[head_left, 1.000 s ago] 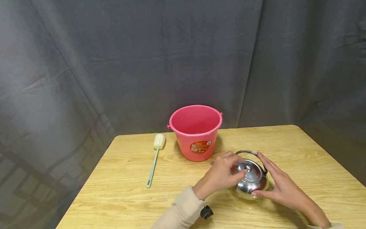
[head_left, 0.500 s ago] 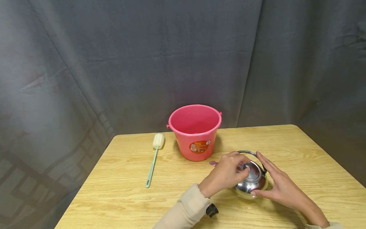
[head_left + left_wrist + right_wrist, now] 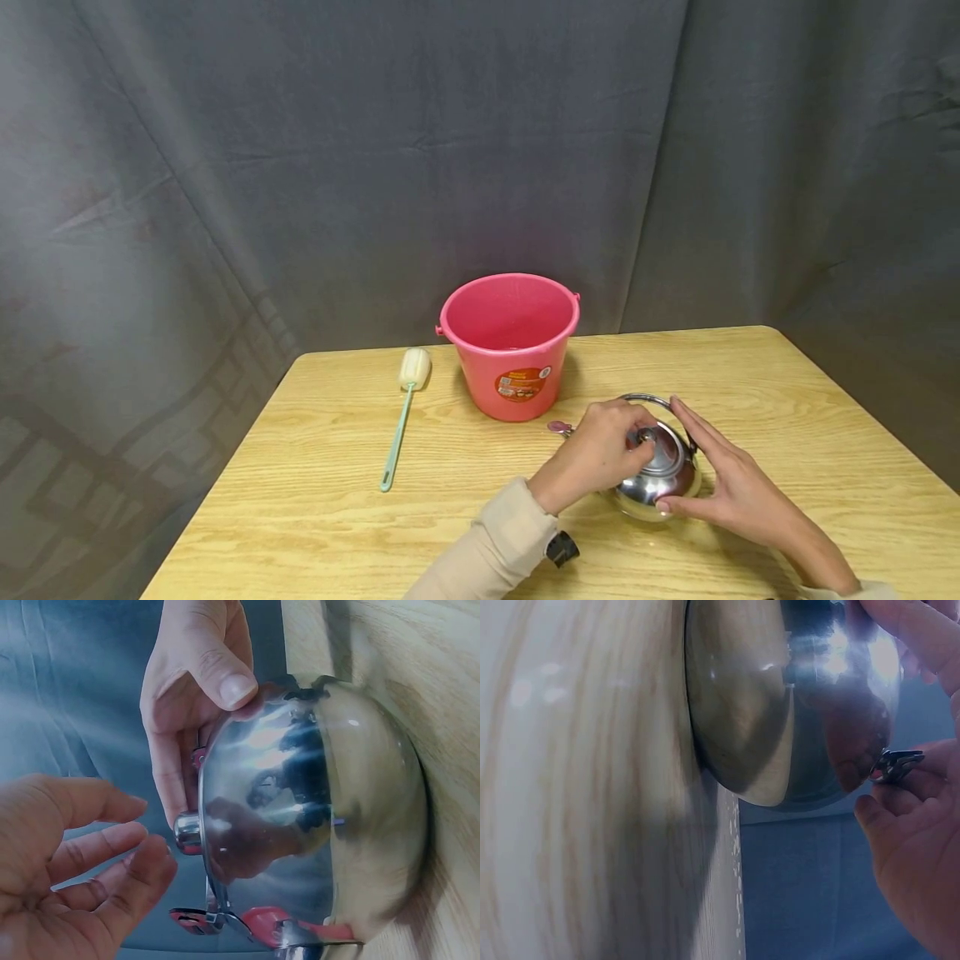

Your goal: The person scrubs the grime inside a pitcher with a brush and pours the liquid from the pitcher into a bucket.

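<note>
A shiny steel kettle (image 3: pixel 648 500) with its lid on stands at the table's right. My left hand (image 3: pixel 600 446) reaches over it with bent fingers around the lid knob (image 3: pixel 187 833); in the left wrist view a small gap parts the fingertips from the knob. My right hand (image 3: pixel 738 487) steadies the kettle's right side. Its thumb touches the body, and its straight fingers lie by the arched handle (image 3: pixel 651 398) and its metal bracket (image 3: pixel 896 765). A dark red spout lever (image 3: pixel 559 427) shows past the left hand; that hand hides most of the spout in the head view.
A pink bucket (image 3: pixel 480 375) with an orange label stands at the back, left of the kettle. Farther left lies a bottle brush (image 3: pixel 397 436) with a cream sponge head and green handle. Grey curtains (image 3: pixel 420 167) hang behind the wooden table (image 3: pixel 315 500).
My left hand has shifted a little rightward over the kettle, closer around the lid knob, so more of the spout lever shows. The right hand and the kettle have stayed nearly still.
</note>
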